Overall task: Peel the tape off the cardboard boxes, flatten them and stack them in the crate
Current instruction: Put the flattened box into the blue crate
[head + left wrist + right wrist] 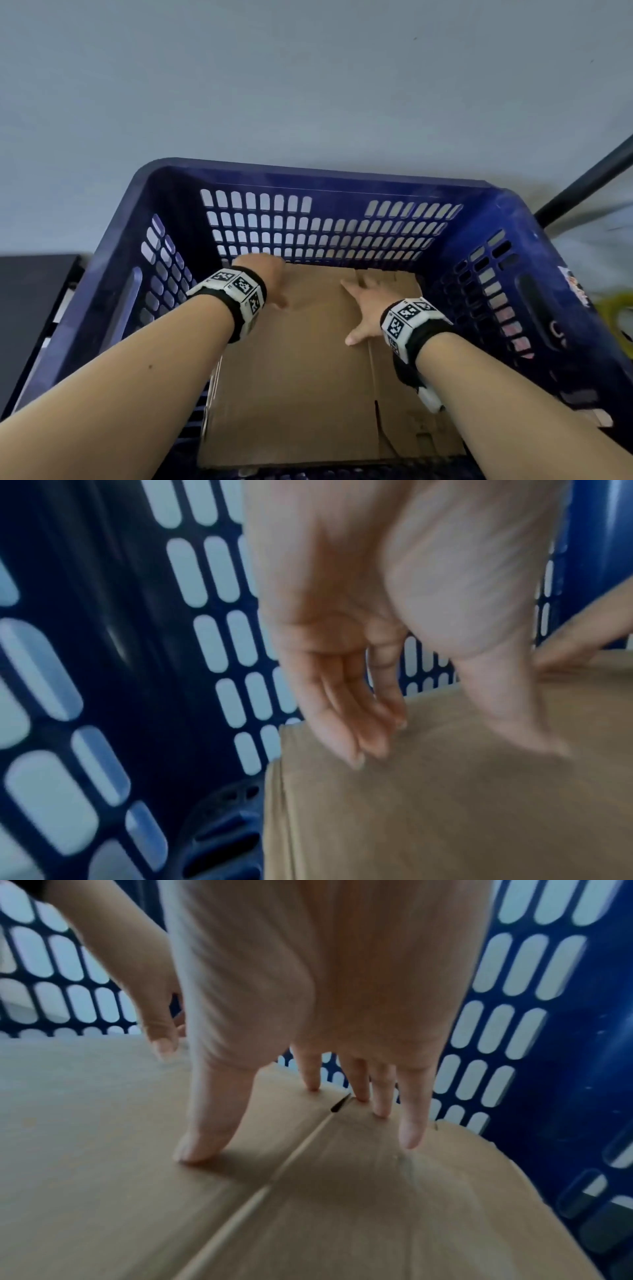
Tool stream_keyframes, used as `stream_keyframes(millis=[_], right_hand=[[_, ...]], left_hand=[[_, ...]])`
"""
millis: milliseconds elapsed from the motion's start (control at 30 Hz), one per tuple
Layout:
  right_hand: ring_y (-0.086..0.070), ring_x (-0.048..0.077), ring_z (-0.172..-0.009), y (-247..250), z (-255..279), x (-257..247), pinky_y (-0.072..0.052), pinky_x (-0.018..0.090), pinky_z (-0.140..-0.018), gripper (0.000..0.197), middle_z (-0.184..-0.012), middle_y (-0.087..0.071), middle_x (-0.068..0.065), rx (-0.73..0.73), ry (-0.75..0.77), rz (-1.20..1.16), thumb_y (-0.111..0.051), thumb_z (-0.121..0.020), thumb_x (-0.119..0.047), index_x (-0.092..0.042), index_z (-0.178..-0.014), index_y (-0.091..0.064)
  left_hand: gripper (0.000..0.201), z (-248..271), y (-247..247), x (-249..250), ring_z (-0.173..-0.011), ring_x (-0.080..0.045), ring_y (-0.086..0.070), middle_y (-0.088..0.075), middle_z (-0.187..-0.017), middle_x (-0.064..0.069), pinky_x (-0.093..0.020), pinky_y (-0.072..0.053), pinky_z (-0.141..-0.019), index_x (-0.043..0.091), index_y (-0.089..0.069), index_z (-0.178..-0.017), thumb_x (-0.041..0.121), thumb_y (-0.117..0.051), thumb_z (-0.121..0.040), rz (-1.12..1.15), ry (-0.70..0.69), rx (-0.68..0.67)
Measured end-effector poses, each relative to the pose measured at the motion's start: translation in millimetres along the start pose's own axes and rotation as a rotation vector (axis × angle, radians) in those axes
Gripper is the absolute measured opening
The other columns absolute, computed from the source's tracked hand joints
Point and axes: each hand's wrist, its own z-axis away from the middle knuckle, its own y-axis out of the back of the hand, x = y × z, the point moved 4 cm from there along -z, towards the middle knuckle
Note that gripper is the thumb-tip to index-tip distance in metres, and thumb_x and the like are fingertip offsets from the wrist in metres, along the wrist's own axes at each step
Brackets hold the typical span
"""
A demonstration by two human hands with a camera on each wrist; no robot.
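Note:
A flattened brown cardboard box [301, 383] lies inside the dark blue slotted crate [342, 178]. Both my hands reach down into the crate. My left hand [270, 284] is at the cardboard's far left corner, its straight fingers [363, 739] touching the top near the edge [445, 804]. My right hand [363, 308] lies spread on the cardboard near the far side, thumb and fingertips [411, 1131] pressing either side of a flap seam [308, 1148]. Neither hand holds anything.
The crate's perforated walls [212, 631] [507, 1020] stand close around the cardboard. A dark object [30, 308] sits left of the crate. A black rod [589, 178] slants at the right, above something yellow [613, 308]. A pale grey surface [308, 85] lies beyond.

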Motion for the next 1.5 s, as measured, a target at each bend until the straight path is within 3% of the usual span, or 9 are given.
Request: stream_keyframes(millis=[133, 300, 533, 667, 967, 1100, 1233, 1367, 1500], right_hand=[[-0.009, 0.033, -0.145, -6.4, -5.8, -5.1, -0.026, 0.052, -0.114, 0.114, -0.159, 0.002, 0.008, -0.036, -0.003, 0.034, -0.077, -0.069, -0.049, -0.032, -0.151, 0.000], [-0.022, 0.030, -0.143, 11.3, 5.5, -5.7, -0.030, 0.040, -0.112, 0.099, -0.158, -0.011, 0.010, -0.023, 0.007, -0.036, -0.071, -0.077, -0.047, -0.029, -0.152, -0.009], [-0.042, 0.024, -0.131, 61.7, 46.4, -24.2, -0.039, 0.034, -0.105, 0.062, -0.146, -0.040, 0.006, 0.231, 0.032, -0.092, -0.060, -0.089, -0.036, -0.021, -0.145, -0.037], [-0.051, 0.020, -0.122, 90.2, 83.9, -44.1, -0.042, 0.030, -0.098, 0.041, -0.138, -0.052, 0.003, 0.376, 0.111, -0.204, -0.056, -0.093, -0.028, -0.018, -0.133, -0.054], [-0.058, 0.017, -0.111, 131.1, 146.9, -89.4, -0.040, 0.021, -0.084, 0.032, -0.130, -0.059, 0.001, 0.595, 0.271, -0.484, -0.052, -0.094, -0.016, -0.018, -0.125, -0.062], [-0.059, 0.017, -0.109, 138.2, 171.7, -129.1, -0.038, 0.020, -0.084, 0.030, -0.123, -0.064, 0.002, 0.666, 0.338, -0.490, -0.054, -0.092, -0.014, -0.017, -0.120, -0.065], [-0.059, 0.012, -0.092, 146.9, 194.8, -185.6, -0.039, 0.019, -0.080, 0.027, -0.113, -0.068, 0.000, 0.733, 0.392, -0.488, -0.058, -0.088, -0.013, -0.019, -0.111, -0.069], [-0.059, 0.014, -0.108, 146.7, 216.8, -269.2, -0.037, 0.018, -0.082, 0.026, -0.113, -0.068, -0.003, 0.747, 0.466, -0.480, -0.058, -0.087, -0.012, -0.020, -0.108, -0.070], [-0.059, 0.013, -0.107, 128.4, 228.1, -370.9, -0.037, 0.018, -0.081, 0.024, -0.111, -0.069, -0.003, 0.723, 0.535, -0.476, -0.060, -0.086, -0.014, -0.020, -0.107, -0.071]], left_hand=[[0.084, -2.2, -22.8, -3.5, -0.115, -0.026, -0.054, -0.058, -0.124, -0.004, -0.040, -0.047, -0.096, 0.017, -0.051, -0.126, 0.062, -0.077, -0.060, -0.013, 0.004, -0.158], [0.068, 3.4, -15.0, -10.2, -0.115, -0.023, -0.055, -0.057, -0.126, -0.003, -0.034, -0.047, -0.094, 0.015, -0.051, -0.126, 0.049, -0.075, -0.072, -0.013, -0.017, -0.205], [0.038, 34.0, 35.7, -11.3, -0.096, -0.019, -0.060, -0.063, -0.105, -0.001, -0.032, -0.050, -0.082, 0.013, -0.059, -0.112, 0.041, -0.060, -0.087, 0.026, -0.058, 0.050], [0.035, 69.5, 72.1, -20.4, -0.100, -0.018, -0.060, -0.064, -0.110, -0.001, -0.032, -0.051, -0.085, 0.016, -0.060, -0.113, 0.041, -0.059, -0.088, 0.092, -0.083, 0.226], [0.032, 156.5, 129.1, -71.0, -0.096, -0.014, -0.054, -0.060, -0.112, 0.003, -0.028, -0.044, -0.083, 0.021, -0.059, -0.112, 0.041, -0.059, -0.087, 0.284, -0.105, 0.585], [0.039, 194.1, 117.7, -104.0, -0.104, -0.019, -0.055, -0.055, -0.120, -0.002, -0.034, -0.047, -0.088, 0.023, -0.054, -0.121, 0.039, -0.061, -0.085, 0.314, -0.047, 0.680], [0.044, 232.9, 104.1, -152.9, -0.109, -0.020, -0.053, -0.049, -0.126, -0.001, -0.033, -0.044, -0.088, 0.025, -0.050, -0.126, 0.039, -0.061, -0.086, 0.348, 0.011, 0.741], [0.042, 274.8, 83.9, -220.4, -0.110, -0.018, -0.052, -0.049, -0.125, 0.001, -0.035, -0.045, -0.090, 0.027, -0.052, -0.123, 0.039, -0.062, -0.085, 0.398, 0.070, 0.774], [0.038, 315.5, 47.3, -301.1, -0.109, -0.017, -0.053, -0.049, -0.124, 0.002, -0.034, -0.045, -0.090, 0.026, -0.055, -0.120, 0.038, -0.062, -0.085, 0.426, 0.131, 0.764]])
